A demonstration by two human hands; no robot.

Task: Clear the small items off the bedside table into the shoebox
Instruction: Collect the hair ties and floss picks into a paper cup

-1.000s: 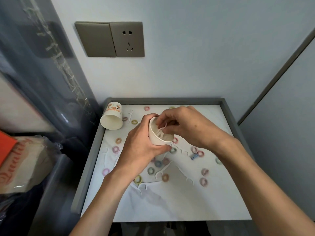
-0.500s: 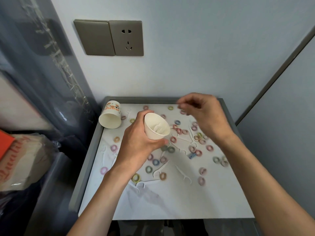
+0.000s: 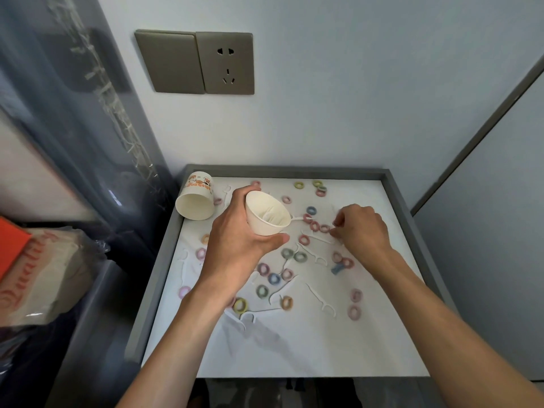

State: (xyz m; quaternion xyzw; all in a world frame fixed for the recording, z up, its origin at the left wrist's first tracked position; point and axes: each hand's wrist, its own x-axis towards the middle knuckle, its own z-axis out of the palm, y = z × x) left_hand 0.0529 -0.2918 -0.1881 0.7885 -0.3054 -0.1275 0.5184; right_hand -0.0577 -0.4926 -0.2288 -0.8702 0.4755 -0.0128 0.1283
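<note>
The bedside table (image 3: 156,278) has a white top and a grey raised rim. Several small coloured hair ties (image 3: 240,304) and white floss picks (image 3: 321,301) are scattered over it. My left hand (image 3: 235,248) grips a white paper cup (image 3: 266,214) above the table's back left, tilted toward me, with floss picks inside. My right hand (image 3: 362,231) is down on the table's right middle, fingers curled, pinching the end of a floss pick (image 3: 319,238) beside a row of pink hair ties.
A second, printed paper cup (image 3: 195,198) lies on its side at the table's back left corner. To the left are a plastic-wrapped bundle (image 3: 41,275) and an orange box corner (image 3: 11,245). A wall socket (image 3: 225,63) sits above the table.
My right hand left the cup, swung out to the back right, then came down onto the table's right middle. The cup in my left hand rose slightly and tilted more toward me.
</note>
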